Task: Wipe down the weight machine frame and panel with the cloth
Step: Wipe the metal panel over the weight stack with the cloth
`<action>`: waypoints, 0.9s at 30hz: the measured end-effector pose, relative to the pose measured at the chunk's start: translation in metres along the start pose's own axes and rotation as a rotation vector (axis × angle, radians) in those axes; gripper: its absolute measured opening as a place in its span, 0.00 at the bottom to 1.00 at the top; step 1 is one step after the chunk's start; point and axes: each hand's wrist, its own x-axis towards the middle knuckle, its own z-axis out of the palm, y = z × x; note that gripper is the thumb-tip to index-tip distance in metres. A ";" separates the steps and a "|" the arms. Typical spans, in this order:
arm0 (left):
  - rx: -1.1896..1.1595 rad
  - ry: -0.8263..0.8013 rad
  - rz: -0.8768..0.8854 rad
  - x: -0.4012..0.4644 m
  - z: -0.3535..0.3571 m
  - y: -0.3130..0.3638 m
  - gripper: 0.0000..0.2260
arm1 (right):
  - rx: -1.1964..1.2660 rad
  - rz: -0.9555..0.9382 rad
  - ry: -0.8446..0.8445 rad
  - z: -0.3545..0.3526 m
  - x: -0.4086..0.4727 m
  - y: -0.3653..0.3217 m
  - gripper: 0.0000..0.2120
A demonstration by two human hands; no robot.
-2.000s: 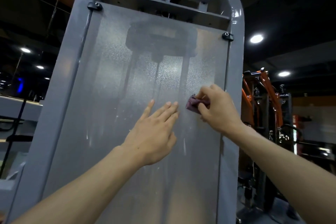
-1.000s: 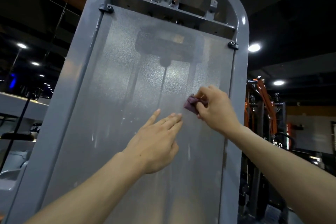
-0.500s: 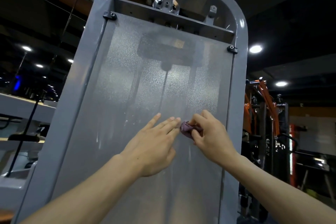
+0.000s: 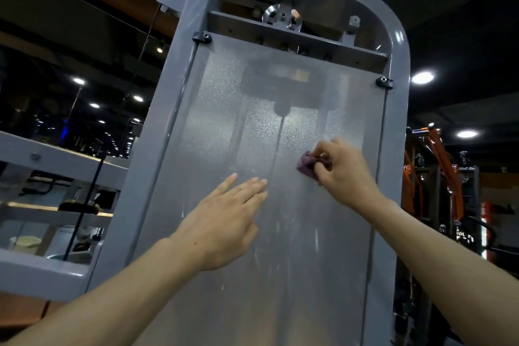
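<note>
i see the grey frame [image 4: 394,149] of the weight machine filling the middle of the picture, its rounded top corner at upper right. inside it sits the frosted panel [image 4: 252,135], streaked with pale marks low down, a dim shape showing through near its top. my left hand [image 4: 224,222] lies flat on the panel at centre, fingers straight and close together. my right hand [image 4: 344,170], right of centre, pinches a small bunched purple cloth [image 4: 306,164] against the panel. an orange machine [image 4: 443,154] stands at far right.
</note>
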 end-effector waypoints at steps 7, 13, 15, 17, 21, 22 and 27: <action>0.007 0.015 -0.026 -0.016 0.000 -0.018 0.34 | 0.103 0.025 -0.011 0.027 -0.039 -0.022 0.14; -0.010 0.010 -0.077 -0.021 0.001 -0.035 0.36 | 0.023 -0.075 -0.206 0.027 -0.058 -0.036 0.09; -0.012 0.009 -0.091 -0.021 0.001 -0.041 0.37 | -0.020 -0.100 -0.178 0.020 -0.034 -0.033 0.10; -0.018 0.029 -0.099 -0.022 0.001 -0.047 0.36 | -0.034 -0.048 -0.079 0.015 -0.010 -0.028 0.09; -0.018 0.069 -0.115 -0.026 0.002 -0.058 0.33 | -0.039 0.041 0.031 0.022 -0.005 -0.030 0.04; -0.020 0.078 -0.119 -0.026 0.001 -0.059 0.33 | -0.041 0.016 0.021 0.026 -0.015 -0.032 0.04; -0.029 0.113 -0.131 -0.029 0.002 -0.070 0.33 | -0.032 -0.166 -0.190 0.040 -0.053 -0.044 0.04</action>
